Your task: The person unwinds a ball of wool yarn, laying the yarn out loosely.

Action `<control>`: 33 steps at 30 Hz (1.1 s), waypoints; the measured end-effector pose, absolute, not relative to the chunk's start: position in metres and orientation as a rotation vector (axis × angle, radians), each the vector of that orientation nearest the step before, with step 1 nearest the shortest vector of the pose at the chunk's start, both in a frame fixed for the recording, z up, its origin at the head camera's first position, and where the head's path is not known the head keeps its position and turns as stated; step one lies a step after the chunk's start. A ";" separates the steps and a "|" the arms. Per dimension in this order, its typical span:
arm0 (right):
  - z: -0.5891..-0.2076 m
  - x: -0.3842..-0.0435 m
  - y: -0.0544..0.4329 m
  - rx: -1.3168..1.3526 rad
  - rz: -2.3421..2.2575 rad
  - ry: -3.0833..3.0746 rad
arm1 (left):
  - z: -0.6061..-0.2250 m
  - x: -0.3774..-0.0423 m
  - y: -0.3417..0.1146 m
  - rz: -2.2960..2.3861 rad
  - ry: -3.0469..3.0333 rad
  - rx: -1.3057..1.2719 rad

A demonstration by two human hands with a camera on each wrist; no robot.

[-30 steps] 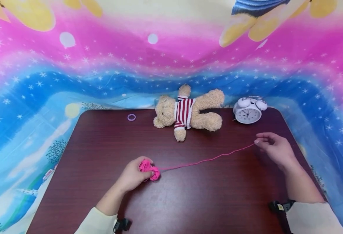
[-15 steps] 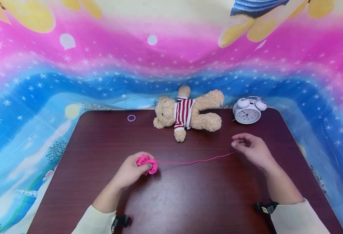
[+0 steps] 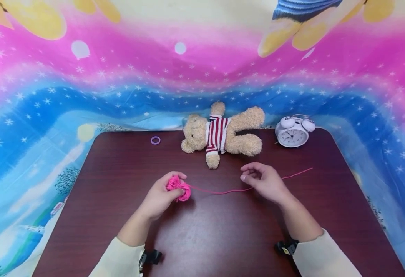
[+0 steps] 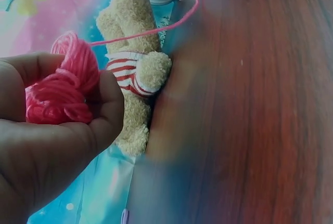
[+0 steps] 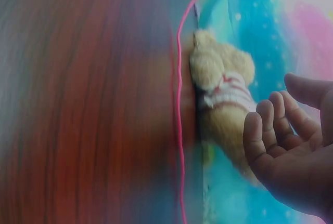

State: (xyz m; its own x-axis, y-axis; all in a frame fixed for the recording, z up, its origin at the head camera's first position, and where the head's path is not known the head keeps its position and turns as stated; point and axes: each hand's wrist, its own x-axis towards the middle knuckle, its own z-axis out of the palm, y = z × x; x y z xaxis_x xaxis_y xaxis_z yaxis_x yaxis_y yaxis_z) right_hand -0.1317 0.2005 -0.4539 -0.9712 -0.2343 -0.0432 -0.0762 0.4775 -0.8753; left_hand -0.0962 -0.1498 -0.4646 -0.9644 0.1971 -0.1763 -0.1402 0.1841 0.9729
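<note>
A small bundle of pink yarn (image 3: 179,188) is gripped between the thumb and fingers of my left hand (image 3: 159,198), above the table. From it a loose strand (image 5: 180,78) runs to the right, passes behind my right hand and ends beyond it. My right hand (image 3: 265,181) hovers over the table with its fingers loosely bent. In the right wrist view nothing lies between those fingers (image 5: 265,122), and the strand runs apart from them. The left wrist view shows the yarn's wound loops (image 4: 65,83) partly covered by the fingers.
A teddy bear (image 3: 217,134) in a striped shirt lies at the table's back edge. To its right stands a white alarm clock (image 3: 293,131); to its left lies a purple ring (image 3: 155,140). Patterned cloth (image 3: 136,84) rises behind the brown table (image 3: 223,238).
My right hand has let go of the strand and moved left toward the left hand. The strand now sags and trails past it. The left hand has lifted slightly with the yarn.
</note>
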 end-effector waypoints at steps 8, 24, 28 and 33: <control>-0.457 -0.132 0.168 -0.355 -1.588 2.444 | -0.460 -0.099 -0.137 2.026 2.024 0.074; -0.458 -0.121 0.119 -0.718 -1.522 2.318 | -0.455 -0.104 -0.117 2.096 1.943 0.091; -0.458 -0.120 0.113 -0.754 -1.530 2.322 | -0.454 -0.104 -0.116 2.105 1.932 0.103; -0.457 -0.120 0.110 -0.772 -1.510 2.385 | -0.453 -0.104 -0.116 2.095 1.931 0.109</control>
State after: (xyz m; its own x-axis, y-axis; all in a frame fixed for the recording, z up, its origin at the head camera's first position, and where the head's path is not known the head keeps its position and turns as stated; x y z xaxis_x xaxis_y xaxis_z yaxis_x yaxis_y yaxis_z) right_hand -0.1202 0.1100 -0.4573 -0.8393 -0.5354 0.0950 -0.3149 0.3362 -0.8876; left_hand -0.1037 -0.1155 -0.4530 -0.9554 0.2610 -0.1386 -0.1593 -0.0599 0.9854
